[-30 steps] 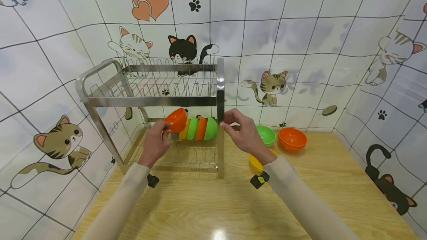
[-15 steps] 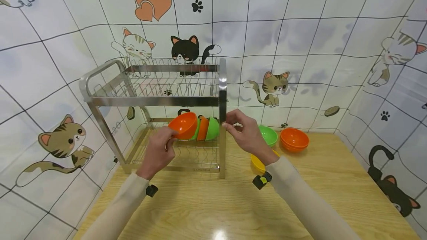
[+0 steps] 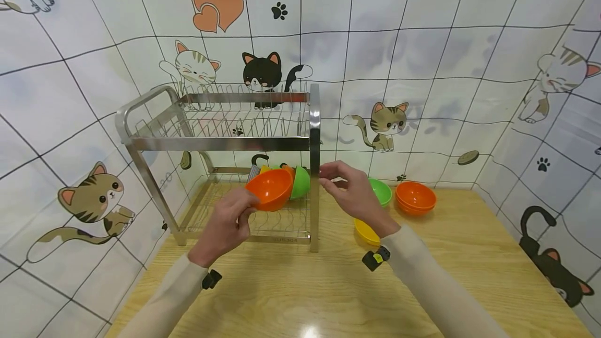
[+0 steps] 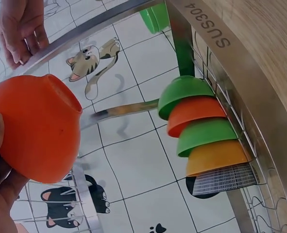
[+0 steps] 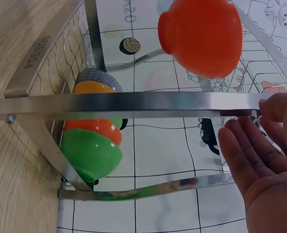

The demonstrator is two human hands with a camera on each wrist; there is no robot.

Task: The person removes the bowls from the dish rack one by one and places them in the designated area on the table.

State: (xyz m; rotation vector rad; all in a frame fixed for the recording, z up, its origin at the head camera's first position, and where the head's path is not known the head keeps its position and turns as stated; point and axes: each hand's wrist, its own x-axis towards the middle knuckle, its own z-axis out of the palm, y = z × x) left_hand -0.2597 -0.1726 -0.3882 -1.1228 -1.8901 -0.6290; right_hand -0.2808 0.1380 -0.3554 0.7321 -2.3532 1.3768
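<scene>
My left hand (image 3: 227, 223) pinches an orange bowl (image 3: 269, 190) by its left rim. The bowl is tilted, hollow side toward the head camera, in front of the lower tier of a steel dish rack (image 3: 235, 144). Behind it, a row of bowls stands on edge: green (image 4: 184, 92), orange (image 4: 196, 114), green (image 4: 206, 135), yellow (image 4: 216, 156) and a grey patterned one (image 4: 226, 178). In the head view the held bowl hides much of that row. My right hand (image 3: 349, 192) is at the rack's right front post (image 3: 314, 171), fingers loosely bent, fingertips right beside the metal.
On the wooden table (image 3: 281, 286), right of the rack, are a green bowl (image 3: 381, 192), a yellow bowl (image 3: 366, 232) partly under my right wrist, and stacked orange bowls (image 3: 415, 197). Cat-patterned walls (image 3: 436, 87) close off the back and sides. Wire dividers line the rack's upper tier.
My left hand has carried the orange bowl rightward and a little lower, turning its hollow side more toward the head camera. My right hand has dropped slightly along the post.
</scene>
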